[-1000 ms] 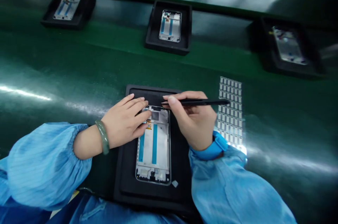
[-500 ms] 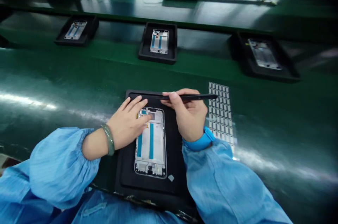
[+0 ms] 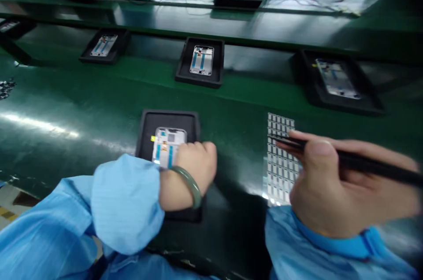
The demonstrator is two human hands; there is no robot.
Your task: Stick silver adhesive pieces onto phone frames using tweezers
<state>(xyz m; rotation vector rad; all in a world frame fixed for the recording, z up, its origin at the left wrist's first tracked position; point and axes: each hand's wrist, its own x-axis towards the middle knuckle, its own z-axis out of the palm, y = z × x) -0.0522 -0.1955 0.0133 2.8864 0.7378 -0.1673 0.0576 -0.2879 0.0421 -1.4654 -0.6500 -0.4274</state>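
Note:
My left hand point(image 3: 194, 165), with a green bangle at its wrist, curls over the right side of a black tray point(image 3: 194, 121); its fingertips are hidden. Inside the tray lies a silver phone frame point(image 3: 170, 139) with blue strips and a yellow tab, its lower part covered by my hand and sleeve. My right hand point(image 3: 337, 183) is closed around black tweezers point(image 3: 350, 161). The tweezer tips lie over a sheet of small pale stickers point(image 3: 279, 170), at its upper left; whether they touch it cannot be made out.
Further back, three black trays with phone frames stand in a row: left point(image 3: 89, 57), middle point(image 3: 216, 78) and right point(image 3: 357, 106). Behind them runs a raised green ledge point(image 3: 165, 18), with cables and a slotted black rack point(image 3: 238, 2) beyond. Small dark parts point(image 3: 5, 88) lie far left.
The black tray has shifted left and away from me. My left hand has gone from spread over the phone frame to curled at the tray's right side. My right hand has moved right to the sticker sheet.

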